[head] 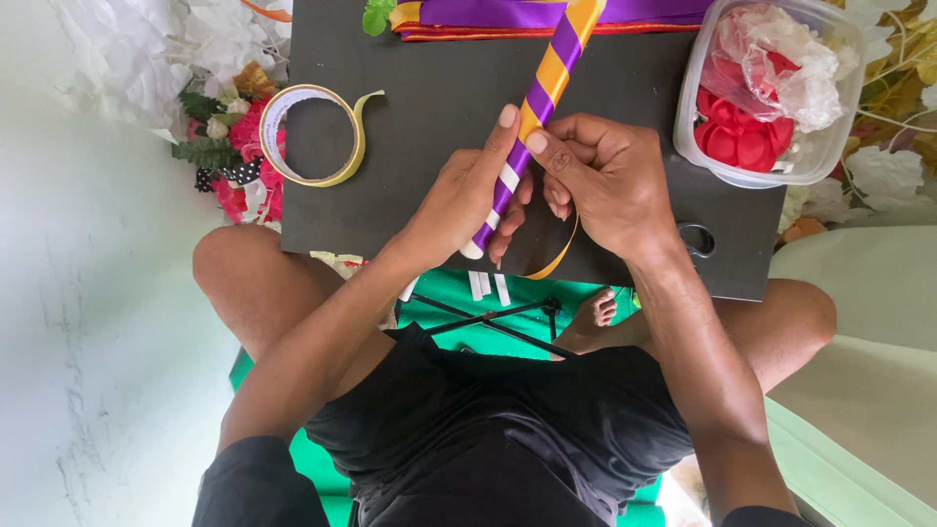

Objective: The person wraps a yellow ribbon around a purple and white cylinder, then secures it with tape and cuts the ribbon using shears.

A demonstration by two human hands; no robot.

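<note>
At board centre, left hand [468, 200] and right hand [595, 176] pinched a stiff, light ribbon-wrapped stick [535, 107]; slippery orange ribbon [558, 256] trailed toward six o'clock, best held near its lower end.

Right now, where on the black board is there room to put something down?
Bare board lies between the tape roll and the striped stick, and inside the roll. It is crowded around both hands, by the tub, and along the top ribbons.

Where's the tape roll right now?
In the head view the tape roll lies flat on the dark board, at its left edge, left of the left hand and beside the artificial flowers.
</note>
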